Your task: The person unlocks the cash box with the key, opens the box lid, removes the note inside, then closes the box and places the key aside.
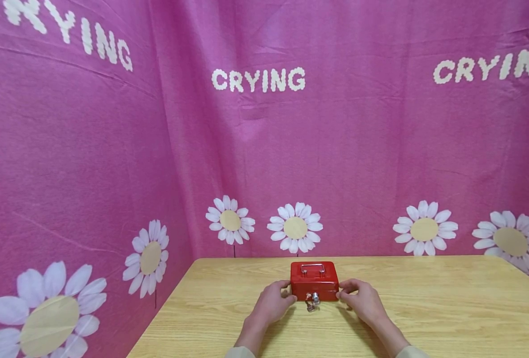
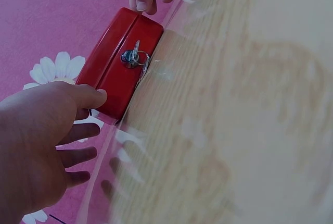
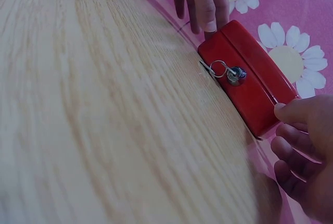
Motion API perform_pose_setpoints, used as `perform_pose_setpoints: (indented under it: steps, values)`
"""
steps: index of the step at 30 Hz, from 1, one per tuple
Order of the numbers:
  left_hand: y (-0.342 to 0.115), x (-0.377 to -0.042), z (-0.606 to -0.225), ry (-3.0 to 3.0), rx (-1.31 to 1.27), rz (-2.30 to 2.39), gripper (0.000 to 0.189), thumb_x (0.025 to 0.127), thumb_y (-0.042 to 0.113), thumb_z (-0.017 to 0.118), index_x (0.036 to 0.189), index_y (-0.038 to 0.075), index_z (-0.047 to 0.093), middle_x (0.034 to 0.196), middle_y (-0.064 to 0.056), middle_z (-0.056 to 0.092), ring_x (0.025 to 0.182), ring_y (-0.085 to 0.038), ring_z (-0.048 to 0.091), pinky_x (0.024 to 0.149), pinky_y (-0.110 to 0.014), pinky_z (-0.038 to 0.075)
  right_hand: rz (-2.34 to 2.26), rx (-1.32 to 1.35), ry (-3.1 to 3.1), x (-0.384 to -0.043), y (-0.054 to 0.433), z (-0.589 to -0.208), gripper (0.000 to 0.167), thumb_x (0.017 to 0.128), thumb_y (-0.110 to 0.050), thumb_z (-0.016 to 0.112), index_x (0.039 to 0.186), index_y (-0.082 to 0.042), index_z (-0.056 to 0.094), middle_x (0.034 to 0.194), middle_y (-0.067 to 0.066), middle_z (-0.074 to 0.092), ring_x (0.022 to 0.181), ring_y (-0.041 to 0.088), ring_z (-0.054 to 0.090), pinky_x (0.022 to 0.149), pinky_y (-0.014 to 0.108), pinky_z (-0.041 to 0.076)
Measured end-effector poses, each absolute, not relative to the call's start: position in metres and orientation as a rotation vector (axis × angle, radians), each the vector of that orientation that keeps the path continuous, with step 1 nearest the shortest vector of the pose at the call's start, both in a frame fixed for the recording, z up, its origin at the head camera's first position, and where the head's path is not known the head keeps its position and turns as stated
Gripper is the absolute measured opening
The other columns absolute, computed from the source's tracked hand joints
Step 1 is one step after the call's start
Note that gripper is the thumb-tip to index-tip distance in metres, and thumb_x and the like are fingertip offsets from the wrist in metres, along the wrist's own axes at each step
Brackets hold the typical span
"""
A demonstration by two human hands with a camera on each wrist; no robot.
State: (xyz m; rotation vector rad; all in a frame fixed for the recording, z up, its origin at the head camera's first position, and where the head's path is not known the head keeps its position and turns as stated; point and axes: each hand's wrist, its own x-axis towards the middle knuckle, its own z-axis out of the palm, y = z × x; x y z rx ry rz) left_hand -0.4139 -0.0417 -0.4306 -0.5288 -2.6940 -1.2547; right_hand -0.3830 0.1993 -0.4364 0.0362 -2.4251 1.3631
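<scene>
A small red metal cash box [image 1: 314, 288] with a closed lid stands at the table's far side, its lock facing me. On its lid is a silver carrying handle [image 1: 312, 269]. A key sits in the front lock [image 2: 129, 58], and a ring with another key [image 3: 218, 68] hangs from it. My left hand [image 1: 273, 302] grips the box's left end, thumb on the front corner and the other fingers spread along the side. At the right end my right hand [image 1: 364, 301] pinches the front corner, its lower fingers bent beside the box.
The wood-grain table [image 1: 452, 308] spreads out on both sides and in front of the box. Behind it and to the left hangs a pink cloth [image 1: 358, 149] with white daisies and the word CRYING.
</scene>
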Motion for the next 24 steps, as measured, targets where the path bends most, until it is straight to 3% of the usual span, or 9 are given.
perform_pose_setpoints:
  steps: [24]
  values:
    - [-0.0413, -0.4124, -0.4292, -2.709, -0.522, -1.289, 0.05, 0.093, 0.021, 0.068, 0.137, 0.002, 0.057, 0.138, -0.017, 0.059, 0.13, -0.039, 0.054, 0.107, -0.057, 0.04, 1.368, 0.033, -2.422, -0.384, 0.1992, -0.438, 0.028, 0.081, -0.009, 0.074, 0.106, 0.002, 0.07, 0.083, 0.003, 0.068, 0.065, 0.015, 0.063, 0.056, 0.024, 0.047]
